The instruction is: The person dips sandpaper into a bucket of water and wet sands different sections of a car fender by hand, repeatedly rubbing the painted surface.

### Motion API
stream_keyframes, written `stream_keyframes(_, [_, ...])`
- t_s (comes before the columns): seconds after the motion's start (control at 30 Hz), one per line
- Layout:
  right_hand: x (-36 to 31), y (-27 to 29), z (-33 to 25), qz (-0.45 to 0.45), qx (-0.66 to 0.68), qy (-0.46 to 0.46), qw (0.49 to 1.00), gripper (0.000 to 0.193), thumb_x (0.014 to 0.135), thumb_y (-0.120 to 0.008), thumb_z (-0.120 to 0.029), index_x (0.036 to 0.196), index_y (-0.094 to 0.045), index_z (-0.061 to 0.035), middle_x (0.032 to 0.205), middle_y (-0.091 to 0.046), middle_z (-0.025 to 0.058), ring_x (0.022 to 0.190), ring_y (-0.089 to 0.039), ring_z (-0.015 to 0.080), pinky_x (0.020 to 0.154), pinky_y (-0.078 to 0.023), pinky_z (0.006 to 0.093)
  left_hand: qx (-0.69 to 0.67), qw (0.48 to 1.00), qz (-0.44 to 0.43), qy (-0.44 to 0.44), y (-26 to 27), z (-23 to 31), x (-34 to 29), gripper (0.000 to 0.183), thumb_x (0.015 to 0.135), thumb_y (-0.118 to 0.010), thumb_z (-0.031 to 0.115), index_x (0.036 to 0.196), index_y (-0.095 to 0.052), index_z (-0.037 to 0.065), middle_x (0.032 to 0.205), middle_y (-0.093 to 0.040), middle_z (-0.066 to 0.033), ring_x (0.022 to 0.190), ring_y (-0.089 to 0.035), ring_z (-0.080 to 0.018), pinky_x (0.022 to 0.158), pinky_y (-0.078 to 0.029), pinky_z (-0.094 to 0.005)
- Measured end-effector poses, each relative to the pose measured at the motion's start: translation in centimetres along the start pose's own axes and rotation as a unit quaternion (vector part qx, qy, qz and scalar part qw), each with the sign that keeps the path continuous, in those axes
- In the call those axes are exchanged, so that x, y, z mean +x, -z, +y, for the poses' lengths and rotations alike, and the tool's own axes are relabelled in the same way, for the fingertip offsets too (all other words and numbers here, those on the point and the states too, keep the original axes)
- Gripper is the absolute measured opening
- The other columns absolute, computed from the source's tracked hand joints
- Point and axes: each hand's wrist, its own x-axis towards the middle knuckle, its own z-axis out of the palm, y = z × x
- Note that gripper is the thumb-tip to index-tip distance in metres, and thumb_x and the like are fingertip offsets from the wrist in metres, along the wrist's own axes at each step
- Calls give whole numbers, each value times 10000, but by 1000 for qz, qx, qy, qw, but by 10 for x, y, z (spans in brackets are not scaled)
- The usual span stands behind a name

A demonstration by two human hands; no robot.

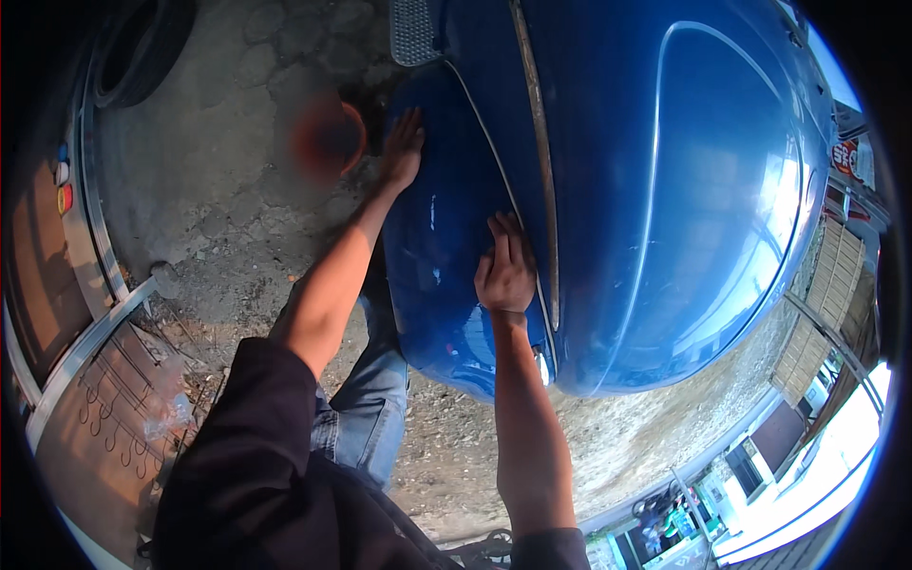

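Both our hands rest flat on the blue car fender [437, 275], fingers spread and gripping nothing. Our left hand [403, 152] lies farther up the curve, near the running board [415, 30]; our right hand [506, 269] sits nearer us, fingertips touching the chrome trim strip [538, 142] running lengthwise away.

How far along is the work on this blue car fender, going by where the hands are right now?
Done: nothing shows as finished; the blue fender sits against the car body, its chrome trim strip in place. In hand: the left hand lies flat on the fender's upper curve, and the right hand presses by the seam beside the trim. No tool is visible. Left: the pictures cannot show what remains.
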Motion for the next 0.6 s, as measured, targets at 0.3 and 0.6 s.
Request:
stream_keyframes(0.3, [-9,16,22,-15,-25,-11,1000,479,797,-524,-138,1268,-596,-93,1346,-589,82,1282,-551,297,1060,-470,416,137,984,-84,-82,-14,88,-124,553,1072,-192,359,1552,-297,104,1629,-226,-154,1508,-179,-370,1212,-150,-531])
stream_keyframes(0.6, [-15,10,25,-20,-27,-35,999,507,780,-552,-136,1285,-597,-123,1371,-572,59,1302,-535,276,1065,-463,400,185,953,-161,-179,-36,107,-93,514,1062,-268,225,1537,-307,33,1615,-244,-193,1508,-197,-354,1214,-173,-525])
